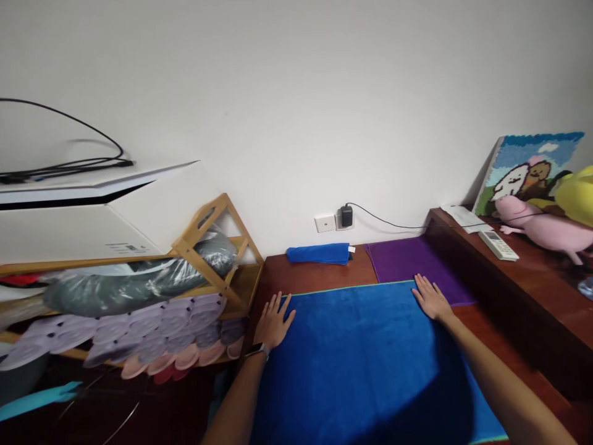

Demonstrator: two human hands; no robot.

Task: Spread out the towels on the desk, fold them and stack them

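A large blue cloth (361, 352) with a thin green edge lies spread on a reddish-brown wooden surface (319, 278). Flat on its upper left corner rests my left hand (273, 322), fingers apart, a watch on the wrist. My right hand (432, 298) lies with spread fingers at the upper right corner, near a purple cloth (407, 262). That purple cloth is flat and partly under the blue one. A folded blue cloth (319, 253) with a white tag lies by the wall.
Left stands a wooden rack (225, 247) with slippers (171, 327) and a white box (139, 216). A black plug (346, 216) trails a cable along the wall. On the raised right ledge are a remote (498, 245), a pink plush toy (546, 230) and a picture (528, 170).
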